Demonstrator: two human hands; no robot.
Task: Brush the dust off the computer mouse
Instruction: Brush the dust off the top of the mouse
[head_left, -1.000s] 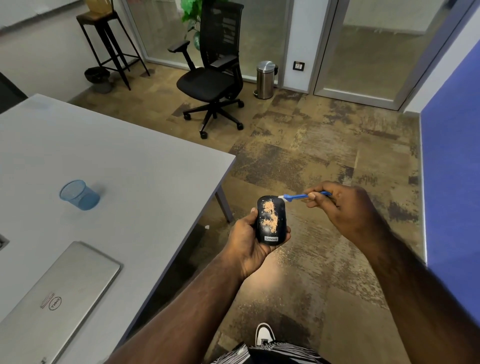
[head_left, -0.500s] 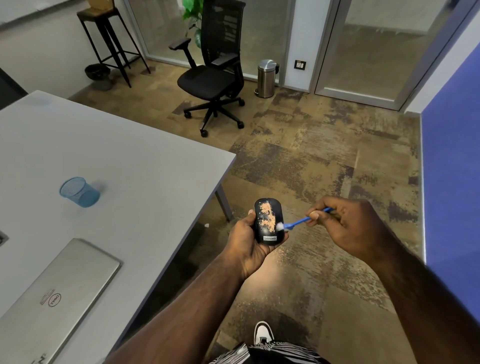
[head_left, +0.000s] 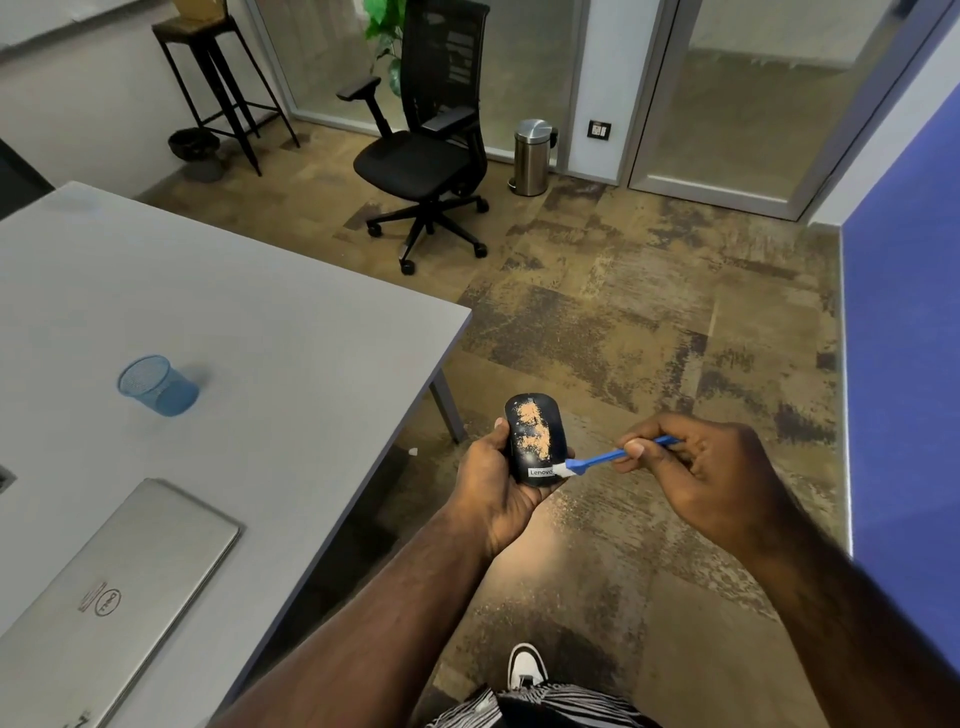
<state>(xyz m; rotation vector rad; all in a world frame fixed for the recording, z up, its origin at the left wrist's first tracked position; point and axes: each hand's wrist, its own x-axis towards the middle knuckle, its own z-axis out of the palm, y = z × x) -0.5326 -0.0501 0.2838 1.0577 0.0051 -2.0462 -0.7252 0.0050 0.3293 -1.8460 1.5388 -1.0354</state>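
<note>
Left hand (head_left: 498, 483) is cradling the computer mouse (head_left: 534, 447), fingers curled round its left side and palm under it, holding it out over the floor (head_left: 649, 322) just past the tabletop (head_left: 260, 312) corner. Right hand (head_left: 696, 467), on the mouse's right, is pinching the handle of a blue brush (head_left: 605, 460) between thumb and fingertips, with the white bristles touching the mouse's near right edge beside the logo label.

Orange dust (head_left: 532, 431) is lying in a streak along the middle of the mouse's back, beyond the bristles, so most of the job seems not yet done. Some specks look scattered on the floor below the mouse.

Several things could go wrong. With the bristles working only at the near edge, the central streak could be missed. A stroke angled towards the left hand could drive powder onto the palm or into the seams instead of off the mouse. Pressing hard sideways could twist the smooth shell out of a loose cradle, and a drop here means the floor, not the tabletop. A brisk flick leftward could throw dust onto the closed laptop (head_left: 119, 587), left of the mouse, or towards the blue mesh cup (head_left: 158, 385) further along the tabletop.
</note>
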